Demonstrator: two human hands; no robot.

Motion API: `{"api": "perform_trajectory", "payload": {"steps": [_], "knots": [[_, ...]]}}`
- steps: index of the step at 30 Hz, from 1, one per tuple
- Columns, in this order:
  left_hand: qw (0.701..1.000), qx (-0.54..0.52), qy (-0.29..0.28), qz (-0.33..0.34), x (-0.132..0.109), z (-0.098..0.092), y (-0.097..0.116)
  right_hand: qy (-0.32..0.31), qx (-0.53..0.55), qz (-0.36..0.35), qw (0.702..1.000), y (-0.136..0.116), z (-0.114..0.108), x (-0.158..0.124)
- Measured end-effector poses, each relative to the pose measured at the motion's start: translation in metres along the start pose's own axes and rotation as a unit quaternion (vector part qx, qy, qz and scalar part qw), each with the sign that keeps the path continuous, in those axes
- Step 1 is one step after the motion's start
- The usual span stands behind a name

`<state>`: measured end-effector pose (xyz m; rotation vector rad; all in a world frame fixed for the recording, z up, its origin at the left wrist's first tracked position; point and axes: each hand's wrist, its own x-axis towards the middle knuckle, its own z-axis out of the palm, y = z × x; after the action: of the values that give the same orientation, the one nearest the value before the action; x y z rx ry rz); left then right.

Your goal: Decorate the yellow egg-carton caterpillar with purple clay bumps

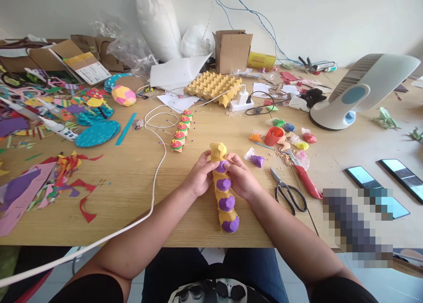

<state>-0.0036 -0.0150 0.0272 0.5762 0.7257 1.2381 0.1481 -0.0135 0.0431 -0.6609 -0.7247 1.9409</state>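
Between my two hands is a strip of yellow egg carton with a row of bumps, several capped in purple clay and the far one bare yellow. My left hand grips its left side near the far end. From the right, my right hand holds the same strip, thumb on the far purple cap. Both thumbs nearly meet there. Beyond my hands lies a finished-looking carton strip with red and green bumps and thin pins around it. A bag of purple clay rests right of my hands.
Black-handled scissors and a red-handled knife lie to the right, near a red cup and small clay bags. A white cable crosses the left side. Paper scraps, an egg tray, a fan and phones surround the workspace.
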Motion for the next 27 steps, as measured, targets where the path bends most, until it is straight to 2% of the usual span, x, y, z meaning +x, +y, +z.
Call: {"api": "perform_trajectory", "payload": {"steps": [6,13,22,27], "knots": [[0.999,0.031,0.012,0.034,0.0004,0.0009,-0.0009,-0.002,0.007,0.0,1.0,0.0012,-0.002,0.0012],[1.0,0.002,-0.025,-0.004,0.0006,0.0015,0.0073,0.004,0.014,0.003,1.0,-0.0014,-0.0048,0.0016],[0.999,0.029,0.004,0.021,0.0,-0.0009,0.0031,-0.01,0.01,0.004,1.0,-0.0005,-0.0024,0.0012],[1.0,-0.005,-0.006,0.001,-0.0002,0.0003,0.0036,-0.011,-0.001,-0.003,1.0,-0.0003,-0.002,0.0014]]}}
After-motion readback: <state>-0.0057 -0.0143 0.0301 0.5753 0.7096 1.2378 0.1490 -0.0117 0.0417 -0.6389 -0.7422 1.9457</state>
